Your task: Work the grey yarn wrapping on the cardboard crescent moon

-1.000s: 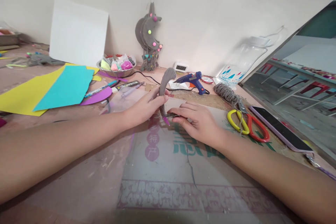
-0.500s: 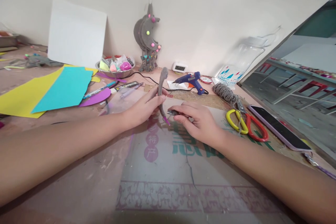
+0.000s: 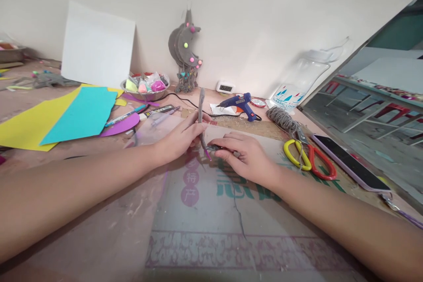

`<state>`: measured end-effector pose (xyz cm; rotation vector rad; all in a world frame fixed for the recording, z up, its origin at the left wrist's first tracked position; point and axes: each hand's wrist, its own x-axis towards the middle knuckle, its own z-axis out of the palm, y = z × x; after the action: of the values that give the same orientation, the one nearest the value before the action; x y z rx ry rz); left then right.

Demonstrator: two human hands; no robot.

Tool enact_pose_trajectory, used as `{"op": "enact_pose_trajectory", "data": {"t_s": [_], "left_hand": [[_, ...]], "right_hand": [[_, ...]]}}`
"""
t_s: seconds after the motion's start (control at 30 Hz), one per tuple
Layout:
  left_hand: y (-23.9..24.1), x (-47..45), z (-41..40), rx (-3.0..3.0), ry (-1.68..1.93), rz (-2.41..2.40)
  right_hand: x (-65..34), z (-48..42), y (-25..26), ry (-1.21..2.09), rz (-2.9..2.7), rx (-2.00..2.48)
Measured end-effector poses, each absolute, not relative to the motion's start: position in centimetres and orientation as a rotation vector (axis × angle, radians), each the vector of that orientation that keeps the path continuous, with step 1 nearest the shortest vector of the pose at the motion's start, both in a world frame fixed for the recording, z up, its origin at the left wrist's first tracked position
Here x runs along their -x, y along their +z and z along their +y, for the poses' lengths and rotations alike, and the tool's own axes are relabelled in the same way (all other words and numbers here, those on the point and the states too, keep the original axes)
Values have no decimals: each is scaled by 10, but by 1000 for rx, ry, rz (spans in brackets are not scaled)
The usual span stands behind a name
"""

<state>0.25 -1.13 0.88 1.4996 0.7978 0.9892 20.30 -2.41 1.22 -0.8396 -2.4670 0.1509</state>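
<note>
My left hand (image 3: 180, 139) grips a thin grey felt piece (image 3: 200, 105), held upright and edge-on to me, with a purple tip (image 3: 207, 154) at its lower end. My right hand (image 3: 246, 156) rests on the cardboard sheet (image 3: 211, 202) just right of it, fingers curled round a small dark object (image 3: 213, 146) that touches the felt's lower end. What that object is I cannot make out.
Yellow-and-red scissors (image 3: 309, 161), a phone (image 3: 345, 161) and grey yarn (image 3: 280, 116) lie to the right. A blue glue gun (image 3: 241, 103), a bowl of coloured bits (image 3: 145, 84) and a grey felt ornament (image 3: 185, 50) stand at the back. Coloured paper sheets (image 3: 76, 112) lie left.
The felt piece has turned in my left hand from broadside to edge-on. My right hand stays at its lower end; the view has shifted slightly.
</note>
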Motion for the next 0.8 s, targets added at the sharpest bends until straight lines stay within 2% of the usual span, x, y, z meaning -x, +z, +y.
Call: {"op": "enact_pose_trajectory", "data": {"t_s": [0.8], "left_hand": [[13, -4, -13, -1486, 971, 828]], "right_hand": [[-202, -25, 12, 184, -2396, 860]]}}
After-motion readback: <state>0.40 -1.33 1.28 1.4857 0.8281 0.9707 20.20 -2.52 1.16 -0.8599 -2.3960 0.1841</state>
